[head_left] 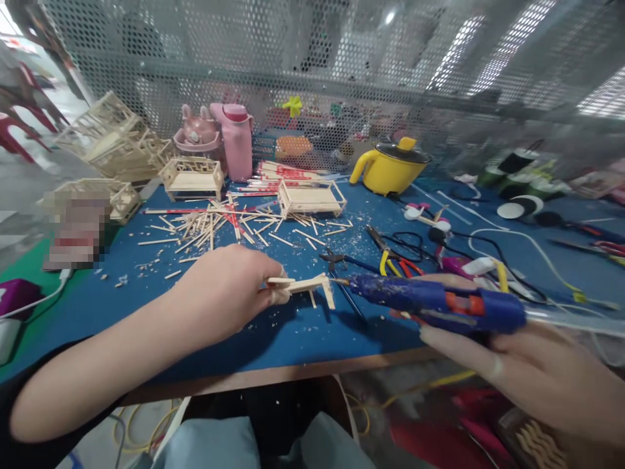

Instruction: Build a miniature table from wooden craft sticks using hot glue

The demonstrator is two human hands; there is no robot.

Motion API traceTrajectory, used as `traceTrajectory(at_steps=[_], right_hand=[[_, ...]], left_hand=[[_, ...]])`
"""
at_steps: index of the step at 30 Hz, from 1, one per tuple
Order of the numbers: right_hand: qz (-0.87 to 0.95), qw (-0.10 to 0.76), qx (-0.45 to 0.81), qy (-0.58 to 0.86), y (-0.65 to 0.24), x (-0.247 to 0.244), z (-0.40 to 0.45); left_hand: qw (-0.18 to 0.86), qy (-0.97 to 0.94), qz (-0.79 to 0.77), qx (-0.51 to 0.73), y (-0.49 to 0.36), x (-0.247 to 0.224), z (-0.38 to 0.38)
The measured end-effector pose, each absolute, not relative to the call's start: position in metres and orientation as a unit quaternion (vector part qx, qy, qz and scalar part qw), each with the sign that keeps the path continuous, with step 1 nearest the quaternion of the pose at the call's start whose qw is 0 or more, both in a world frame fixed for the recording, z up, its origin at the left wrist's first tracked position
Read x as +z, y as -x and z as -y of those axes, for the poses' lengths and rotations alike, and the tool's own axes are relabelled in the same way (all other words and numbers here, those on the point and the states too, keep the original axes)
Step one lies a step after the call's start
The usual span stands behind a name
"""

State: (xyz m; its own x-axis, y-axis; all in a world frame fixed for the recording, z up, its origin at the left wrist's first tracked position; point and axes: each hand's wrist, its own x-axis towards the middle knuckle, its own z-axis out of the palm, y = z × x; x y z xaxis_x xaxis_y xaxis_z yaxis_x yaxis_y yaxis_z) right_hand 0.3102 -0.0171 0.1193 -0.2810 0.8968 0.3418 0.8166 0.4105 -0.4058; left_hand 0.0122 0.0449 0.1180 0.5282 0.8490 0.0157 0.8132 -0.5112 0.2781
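Note:
My left hand [239,277] pinches a small piece built of pale wooden sticks [312,286] above the front of the blue table. My right hand [508,358] is wrapped round a blue hot glue gun [434,303], which points left. Its nozzle tip meets or nearly meets the right end of the stick piece, by a short slanting leg. Beneath and behind them lie dark-jawed pliers [336,259] with blue handles. A heap of loose wooden sticks [209,225] is spread beyond my left hand.
Small wooden stick furniture [312,198] stands at the back, with more stacked at left [105,133]. Behind are a pink bottle [237,140] and a yellow pot [393,170]. Red-and-yellow-handled pliers [390,257] and cables [527,241] lie right. A mesh panel [342,52] bounds the back.

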Motion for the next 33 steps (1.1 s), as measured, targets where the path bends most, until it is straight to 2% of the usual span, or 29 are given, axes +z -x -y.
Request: traceTrajectory(at_steps=[5,14,33], right_hand=[[0.841,0.238,-0.021,0.486,-0.311,0.122,0.027],[0.836,0.198,0.069,0.507,-0.297,0.120,0.020],[0.831,0.199,0.093,0.510,-0.294,0.114,0.020]], left_hand=[[0.120,-0.858,-0.492,0.082,-0.013,0.118,-0.043],[0.092,-0.858,-0.498,0.086,-0.012,0.116,-0.039],[0.111,-0.854,-0.501,0.084,-0.013,0.116,-0.040]])
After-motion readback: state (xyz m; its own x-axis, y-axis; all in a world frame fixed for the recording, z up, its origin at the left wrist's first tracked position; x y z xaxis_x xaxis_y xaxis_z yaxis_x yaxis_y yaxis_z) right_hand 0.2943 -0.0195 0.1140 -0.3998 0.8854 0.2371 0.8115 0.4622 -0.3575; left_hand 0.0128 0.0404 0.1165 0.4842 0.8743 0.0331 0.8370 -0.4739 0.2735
